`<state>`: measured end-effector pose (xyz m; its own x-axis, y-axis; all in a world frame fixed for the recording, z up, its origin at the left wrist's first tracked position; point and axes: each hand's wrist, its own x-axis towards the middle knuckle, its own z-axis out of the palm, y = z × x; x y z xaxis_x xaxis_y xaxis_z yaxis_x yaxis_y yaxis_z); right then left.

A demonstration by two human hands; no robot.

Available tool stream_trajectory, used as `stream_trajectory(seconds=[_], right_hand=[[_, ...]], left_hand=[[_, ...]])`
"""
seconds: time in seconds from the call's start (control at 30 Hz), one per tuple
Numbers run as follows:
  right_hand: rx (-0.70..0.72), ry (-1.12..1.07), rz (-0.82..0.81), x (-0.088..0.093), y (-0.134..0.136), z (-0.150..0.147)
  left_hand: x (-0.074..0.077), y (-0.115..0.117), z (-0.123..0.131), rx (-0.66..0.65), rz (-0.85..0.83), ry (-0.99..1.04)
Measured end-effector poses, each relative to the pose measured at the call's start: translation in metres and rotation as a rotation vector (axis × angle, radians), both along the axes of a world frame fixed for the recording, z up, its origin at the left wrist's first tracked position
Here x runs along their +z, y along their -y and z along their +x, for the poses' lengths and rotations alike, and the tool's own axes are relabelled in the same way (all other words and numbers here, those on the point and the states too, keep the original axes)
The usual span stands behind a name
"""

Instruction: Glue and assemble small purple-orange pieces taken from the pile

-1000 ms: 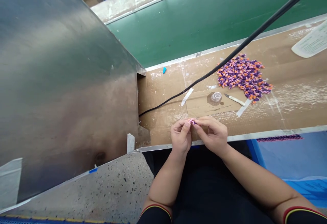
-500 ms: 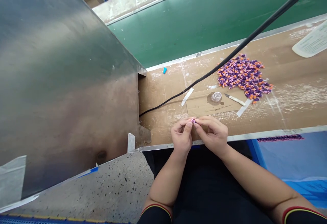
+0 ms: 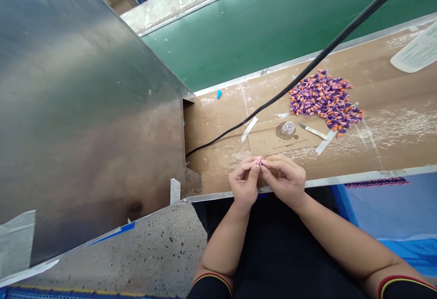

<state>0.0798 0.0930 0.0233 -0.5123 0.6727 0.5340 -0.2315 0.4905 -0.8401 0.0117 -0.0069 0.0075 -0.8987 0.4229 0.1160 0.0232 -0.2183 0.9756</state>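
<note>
Above the bench's near edge, my left hand (image 3: 245, 181) and my right hand (image 3: 286, 180) meet fingertip to fingertip. Both pinch one small purple and pink piece (image 3: 260, 162), mostly hidden by the fingers. Beyond them, a small clear cup (image 3: 288, 129) stands on a taped cardboard sheet (image 3: 264, 140) with a wet patch around it. A knife with a white handle (image 3: 314, 132) lies right of the cup. Behind it spreads a pile of small purple, pink and orange pieces (image 3: 319, 96).
A large metal panel (image 3: 92, 121) rises at the left. A black cable (image 3: 273, 102) crosses over the bench. A blue cone (image 3: 219, 94) and a white bottle (image 3: 414, 51) are on the bench, with a green belt (image 3: 239, 39) behind. A blue bin (image 3: 344, 205) stands at the lower right.
The view has shifted slightly. The fingers have moved a little around the small piece, and a white-pink stripe on it now shows between the fingertips.
</note>
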Motion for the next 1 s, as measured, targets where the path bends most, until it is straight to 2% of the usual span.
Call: stream_trajectory(seconds=[0.2, 0.43, 1.0], right_hand=[[-0.004, 0.020, -0.077, -0.001, -0.002, 0.001], [0.011, 0.016, -0.074, -0.001, -0.003, 0.002], [0.009, -0.007, -0.092, -0.001, -0.003, 0.001]], left_hand=[[0.003, 0.006, 0.000, -0.019, -0.009, -0.180], [0.000, 0.012, 0.002, -0.034, -0.081, -0.388], [0.003, 0.009, 0.002, -0.073, -0.064, -0.360]])
